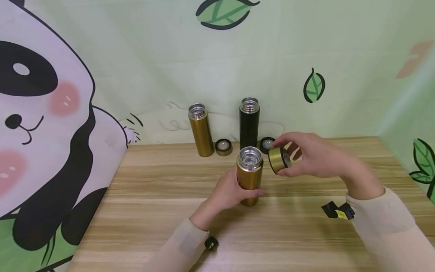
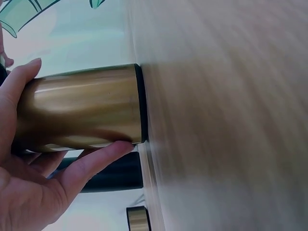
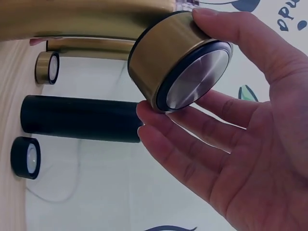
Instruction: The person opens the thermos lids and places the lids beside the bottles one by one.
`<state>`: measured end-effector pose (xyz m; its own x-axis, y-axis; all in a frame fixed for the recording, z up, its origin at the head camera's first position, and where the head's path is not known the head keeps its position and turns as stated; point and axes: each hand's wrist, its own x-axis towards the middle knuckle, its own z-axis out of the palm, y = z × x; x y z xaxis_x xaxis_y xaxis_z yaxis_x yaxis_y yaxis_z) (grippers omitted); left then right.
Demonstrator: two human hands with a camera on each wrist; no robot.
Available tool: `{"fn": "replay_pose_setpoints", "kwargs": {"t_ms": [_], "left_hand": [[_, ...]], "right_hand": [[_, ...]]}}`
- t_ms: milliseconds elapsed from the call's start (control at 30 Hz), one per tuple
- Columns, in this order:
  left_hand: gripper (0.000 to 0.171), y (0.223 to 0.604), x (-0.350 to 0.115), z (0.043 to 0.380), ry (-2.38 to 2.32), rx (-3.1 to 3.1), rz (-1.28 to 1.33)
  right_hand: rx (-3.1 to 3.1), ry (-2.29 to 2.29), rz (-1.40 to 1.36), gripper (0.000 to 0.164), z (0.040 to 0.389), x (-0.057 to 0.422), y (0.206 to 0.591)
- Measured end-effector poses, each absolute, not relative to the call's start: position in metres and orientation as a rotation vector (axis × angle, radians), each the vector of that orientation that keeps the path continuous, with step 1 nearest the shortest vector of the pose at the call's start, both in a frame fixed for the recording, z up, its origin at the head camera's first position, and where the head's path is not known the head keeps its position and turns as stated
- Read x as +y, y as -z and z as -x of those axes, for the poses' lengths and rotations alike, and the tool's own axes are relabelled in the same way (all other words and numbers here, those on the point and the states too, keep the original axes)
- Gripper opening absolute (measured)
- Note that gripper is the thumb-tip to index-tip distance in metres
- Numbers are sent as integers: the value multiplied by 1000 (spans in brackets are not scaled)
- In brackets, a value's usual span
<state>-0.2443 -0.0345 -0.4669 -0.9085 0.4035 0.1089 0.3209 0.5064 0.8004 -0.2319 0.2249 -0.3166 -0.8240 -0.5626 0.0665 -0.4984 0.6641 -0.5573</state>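
Note:
My left hand [image 1: 227, 192] grips a gold thermos bottle [image 1: 249, 178] round its body, thumb in front. The bottle stands upright without a lid, its silver threaded mouth facing up; in the left wrist view its dark base meets the wooden table. Just right of the mouth, my right hand [image 1: 310, 155] pinches a gold lid [image 1: 276, 160] between thumb and fingers. The lid is tilted on its side and apart from the bottle. In the right wrist view the brushed-metal disc [image 3: 198, 79] on the lid's top faces the palm.
Behind stand another lidless gold thermos [image 1: 202, 134] and a lidless black thermos [image 1: 249, 126]. A gold lid [image 1: 224, 147] lies between them, and a black lid [image 1: 266, 143] lies right of the black one. A cloth printed with a panda [image 1: 40, 113] and leaves hangs along the table's back [image 1: 153, 170].

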Motion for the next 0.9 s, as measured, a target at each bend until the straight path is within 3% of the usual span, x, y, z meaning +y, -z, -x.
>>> {"fn": "replay_pose_setpoints", "kwargs": {"t_ms": [367,900], "left_hand": [[77,465,-38,241,-1380,2597,-617],[75,468,-39,238,-1341,2608,-615]], "right_hand": [[2745,1032,963,65,230,225,351],[2853,1027,850,68,221,227,388]]}}
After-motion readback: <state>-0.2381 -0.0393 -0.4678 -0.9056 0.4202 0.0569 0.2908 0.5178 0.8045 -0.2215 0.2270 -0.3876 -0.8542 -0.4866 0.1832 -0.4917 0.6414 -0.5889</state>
